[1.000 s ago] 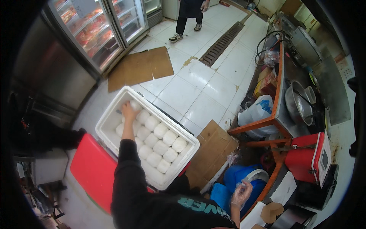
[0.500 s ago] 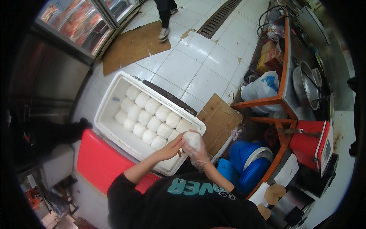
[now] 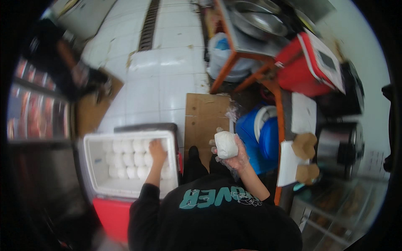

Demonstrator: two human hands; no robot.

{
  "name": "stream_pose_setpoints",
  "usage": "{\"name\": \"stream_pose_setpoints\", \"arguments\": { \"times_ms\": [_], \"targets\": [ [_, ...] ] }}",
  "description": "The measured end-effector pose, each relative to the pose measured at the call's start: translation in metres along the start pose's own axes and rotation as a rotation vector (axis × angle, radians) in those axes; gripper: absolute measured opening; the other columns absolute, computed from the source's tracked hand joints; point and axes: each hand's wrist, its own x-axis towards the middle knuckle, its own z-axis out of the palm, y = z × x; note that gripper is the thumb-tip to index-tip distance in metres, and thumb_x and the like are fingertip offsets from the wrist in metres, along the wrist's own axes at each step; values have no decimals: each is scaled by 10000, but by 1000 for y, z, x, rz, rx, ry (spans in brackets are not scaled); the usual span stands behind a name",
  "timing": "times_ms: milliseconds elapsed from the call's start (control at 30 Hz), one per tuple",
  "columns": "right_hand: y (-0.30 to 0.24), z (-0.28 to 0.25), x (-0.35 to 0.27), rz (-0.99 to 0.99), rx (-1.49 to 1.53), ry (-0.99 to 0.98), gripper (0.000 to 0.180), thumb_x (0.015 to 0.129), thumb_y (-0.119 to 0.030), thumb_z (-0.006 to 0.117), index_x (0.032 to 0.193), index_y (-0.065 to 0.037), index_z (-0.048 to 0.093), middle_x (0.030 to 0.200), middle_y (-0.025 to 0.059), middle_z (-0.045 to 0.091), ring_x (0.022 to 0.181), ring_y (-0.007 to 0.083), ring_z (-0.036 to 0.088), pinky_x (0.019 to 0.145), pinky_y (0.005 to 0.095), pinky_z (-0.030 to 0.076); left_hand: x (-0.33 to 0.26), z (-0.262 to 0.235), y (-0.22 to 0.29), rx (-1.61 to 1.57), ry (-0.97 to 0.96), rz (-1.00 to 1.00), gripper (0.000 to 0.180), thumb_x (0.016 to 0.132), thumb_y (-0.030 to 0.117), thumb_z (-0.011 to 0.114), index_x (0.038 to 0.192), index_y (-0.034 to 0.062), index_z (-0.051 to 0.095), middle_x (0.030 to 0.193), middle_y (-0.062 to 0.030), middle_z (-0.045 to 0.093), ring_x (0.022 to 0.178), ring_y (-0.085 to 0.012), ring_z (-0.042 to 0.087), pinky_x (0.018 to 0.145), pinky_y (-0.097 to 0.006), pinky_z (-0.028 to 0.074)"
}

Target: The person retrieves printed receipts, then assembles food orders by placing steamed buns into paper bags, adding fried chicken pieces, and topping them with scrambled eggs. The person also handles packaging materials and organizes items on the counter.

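Note:
A white, dough-like ball rests in my right hand, held out over the cardboard. That hand wears a clear plastic glove, and its fingers curl around the ball. My bare left hand reaches down into a white-walled cooler box at the left. Beneath and beside it lie rows of similar white balls. Motion blur and the hand's own back hide what its fingers do. The cooler's red lid hangs open on the near side.
Flattened cardboard covers the tiles ahead. A metal table with an orange frame stands at the right, with blue tubs near its legs. On it sit a metal bowl and a red cooler. Another person stands far left.
My view has turned to the right. The hands have parted: my left has left the ball and gone into the cooler, while my right carries the ball away rightward. The other person has come closer.

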Motion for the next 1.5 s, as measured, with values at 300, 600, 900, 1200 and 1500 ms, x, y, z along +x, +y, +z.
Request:
{"name": "stream_pose_setpoints", "arguments": {
  "times_ms": [300,600,900,1200,1500],
  "targets": [
    [-74,-52,-169,-623,251,45,720,937,-603,482,1388,-43,445,1188,152,594,1027,335,605,837,509,532,-46,-60,33,-458,562,-534,1035,667,316,890,1390,-121,291,1329,-292,486,1178,-381,531,1052,-440,417],
    [-136,-115,-313,-1124,150,140,555,1001,-453,453,1429,-106,381,1309,185,520,1052,355,612,790,508,589,11,-76,371,-1081,197,171,901,683,205,862,1351,-6,295,1239,-191,495,1116,-276,540,981,-411,444],
    [-143,-141,-343,-1399,19,684,399,999,-298,520,1336,-85,510,1268,109,567,1153,230,576,983,348,489,35,10,685,-98,-268,830,859,691,405,825,1306,-31,414,1253,-243,513,1166,-418,476,963,-509,401],
    [-152,-124,-312,-1546,-96,1060,477,999,-239,540,1434,-81,422,1412,85,444,1194,195,519,971,314,464,-112,-67,686,-1238,-1301,1000,642,917,63,605,1471,-29,293,1427,-158,432,1313,-261,427,1116,-368,312],
    [-211,-111,-243,-1866,-65,1424,288,987,-148,551,1239,-14,515,1163,99,586,1088,171,546,949,313,445,-54,-66,755,-1329,-2000,281,546,917,129,598,1409,23,386,1307,-111,504,1228,-218,495,1048,-343,398]
  ]
}}
